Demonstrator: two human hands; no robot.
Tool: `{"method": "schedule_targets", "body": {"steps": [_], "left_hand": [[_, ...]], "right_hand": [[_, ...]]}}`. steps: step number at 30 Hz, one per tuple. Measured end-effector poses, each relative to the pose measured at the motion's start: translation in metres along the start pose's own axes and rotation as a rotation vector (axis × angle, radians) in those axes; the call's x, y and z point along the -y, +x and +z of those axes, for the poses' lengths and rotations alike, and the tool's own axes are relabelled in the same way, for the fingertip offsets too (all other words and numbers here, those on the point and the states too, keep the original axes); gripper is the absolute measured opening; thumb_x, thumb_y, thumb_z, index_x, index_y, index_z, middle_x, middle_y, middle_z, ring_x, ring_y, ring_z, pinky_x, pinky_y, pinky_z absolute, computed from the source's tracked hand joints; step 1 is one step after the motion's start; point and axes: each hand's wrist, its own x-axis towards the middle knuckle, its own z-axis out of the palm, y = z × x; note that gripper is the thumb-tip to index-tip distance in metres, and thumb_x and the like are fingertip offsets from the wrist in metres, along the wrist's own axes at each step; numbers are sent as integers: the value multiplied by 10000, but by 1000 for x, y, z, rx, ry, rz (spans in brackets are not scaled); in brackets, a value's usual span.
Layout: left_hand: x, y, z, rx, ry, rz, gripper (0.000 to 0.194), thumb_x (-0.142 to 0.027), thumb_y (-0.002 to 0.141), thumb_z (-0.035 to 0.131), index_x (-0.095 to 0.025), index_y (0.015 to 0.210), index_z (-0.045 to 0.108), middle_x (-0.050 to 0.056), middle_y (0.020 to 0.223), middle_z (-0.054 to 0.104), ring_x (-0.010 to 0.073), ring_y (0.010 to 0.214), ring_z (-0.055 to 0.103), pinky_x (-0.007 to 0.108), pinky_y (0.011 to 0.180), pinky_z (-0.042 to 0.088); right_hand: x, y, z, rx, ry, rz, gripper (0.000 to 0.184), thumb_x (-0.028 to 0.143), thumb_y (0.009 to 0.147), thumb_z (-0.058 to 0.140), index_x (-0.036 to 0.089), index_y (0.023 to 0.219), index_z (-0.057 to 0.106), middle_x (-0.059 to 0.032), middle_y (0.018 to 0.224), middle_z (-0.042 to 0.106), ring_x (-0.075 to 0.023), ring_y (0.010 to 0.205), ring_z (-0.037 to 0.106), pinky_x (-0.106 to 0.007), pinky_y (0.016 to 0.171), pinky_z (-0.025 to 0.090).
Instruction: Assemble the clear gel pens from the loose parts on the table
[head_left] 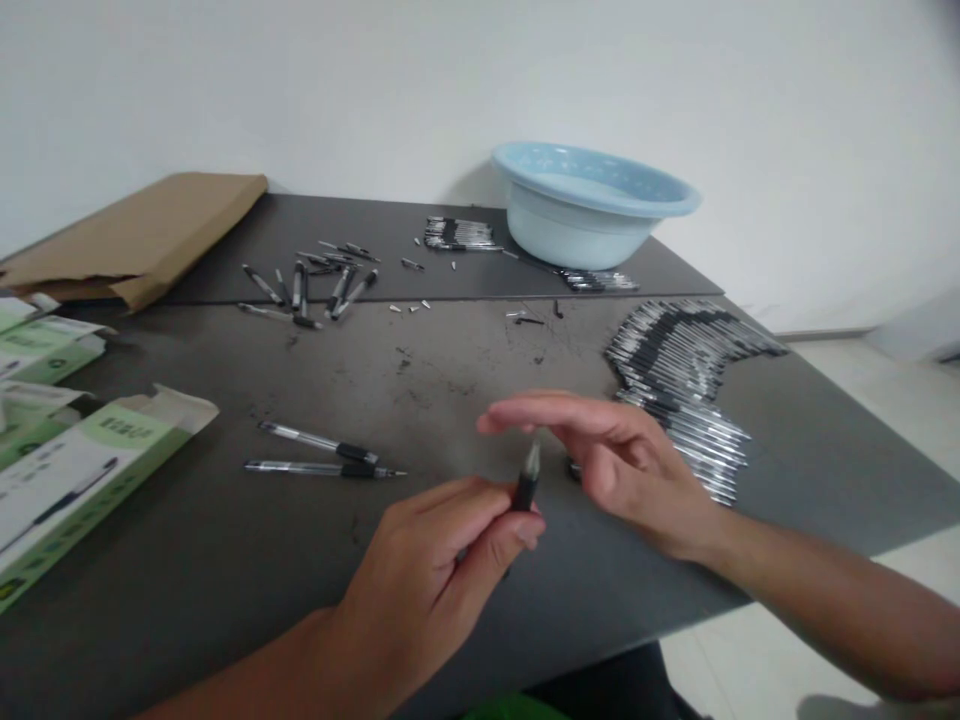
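My left hand (442, 565) is closed around a pen (527, 478), pinching its black grip so the clear tip points up. My right hand (600, 450) hovers just right of that tip with fingers stretched out and slightly spread, holding nothing I can see. Two whole pens (322, 455) lie side by side on the dark table (225, 560) to the left of my hands. A large fanned row of finished pens (682, 370) lies to the right, partly hidden behind my right hand.
A light blue basin (592, 205) stands at the back. Loose pen parts (315, 285) and small tips are scattered mid-back, with a bundle of refills (459, 234). Green-and-white pen boxes (67, 470) sit at the left edge, a brown cardboard piece (142, 235) behind them.
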Motion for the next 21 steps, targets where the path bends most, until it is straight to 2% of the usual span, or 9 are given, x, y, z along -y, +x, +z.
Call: {"method": "schedule_targets", "body": {"steps": [3, 6, 8, 9, 11, 13, 14, 18, 21], "left_hand": [[3, 0, 1, -1, -23, 4, 240, -254, 1087, 573, -196, 887, 691, -23, 753, 714, 101, 644, 674, 186, 620, 503], [3, 0, 2, -4, -26, 13, 248, -218, 1076, 569, -193, 863, 692, -24, 732, 705, 95, 614, 657, 185, 607, 495], [2, 0, 3, -12, -23, 8, 264, -211, 1069, 567, -192, 840, 695, -26, 701, 685, 95, 601, 651, 185, 599, 488], [1, 0, 3, -16, -27, 4, 273, -213, 1069, 563, -189, 832, 697, -24, 692, 679, 96, 598, 651, 184, 594, 487], [1, 0, 3, -22, -39, -9, 291, -222, 1073, 548, -182, 828, 699, -15, 691, 675, 99, 596, 650, 183, 590, 492], [3, -1, 3, -18, -56, -10, 298, -231, 1079, 531, -175, 837, 697, -5, 708, 681, 99, 593, 647, 180, 589, 497], [4, -1, 3, -10, -65, -8, 298, -235, 1082, 527, -172, 845, 695, -2, 717, 683, 97, 593, 647, 178, 591, 499], [11, -3, 5, 14, -90, -1, 305, -248, 1095, 514, -161, 864, 695, -4, 721, 679, 84, 582, 647, 159, 598, 491], [11, -2, 6, 7, -68, -16, 327, -262, 1096, 520, -159, 850, 708, -8, 701, 670, 81, 586, 645, 158, 612, 481]], "right_hand": [[0, 1, 5, 39, 16, -10, 227, 316, 1031, 691, 334, 1208, 833, -38, 1284, 806, -218, 1308, 682, -398, 1129, 531], [-9, 1, 7, -52, 47, -19, 238, 234, 832, 910, 353, 1031, 856, 11, 1063, 838, -196, 1154, 734, -348, 1078, 549], [-14, 0, 6, -64, 91, -6, 375, 359, 730, 984, 352, 1076, 842, 1, 1069, 824, -223, 1159, 726, -362, 1079, 543], [-15, 0, 6, -32, 119, 2, 424, 470, 773, 939, 349, 1164, 827, -24, 1157, 815, -244, 1216, 706, -384, 1094, 535], [-14, -2, 6, 67, 168, 32, 449, 599, 986, 674, 327, 1329, 777, -73, 1389, 746, -265, 1347, 643, -426, 1143, 502], [-10, -3, 7, 128, 158, 62, 423, 502, 1111, 474, 318, 1347, 773, -72, 1476, 702, -251, 1422, 593, -440, 1193, 454], [-8, -2, 7, 131, 132, 60, 389, 446, 1122, 478, 320, 1305, 797, -64, 1439, 730, -242, 1423, 594, -440, 1206, 439], [-12, 3, 8, 16, 57, -5, 138, 305, 981, 772, 354, 1068, 867, -4, 1088, 856, -209, 1262, 697, -394, 1149, 482], [-21, 4, 9, -87, 131, -16, 228, 326, 763, 970, 353, 958, 854, 36, 933, 822, -185, 1123, 720, -308, 1047, 523]]}}
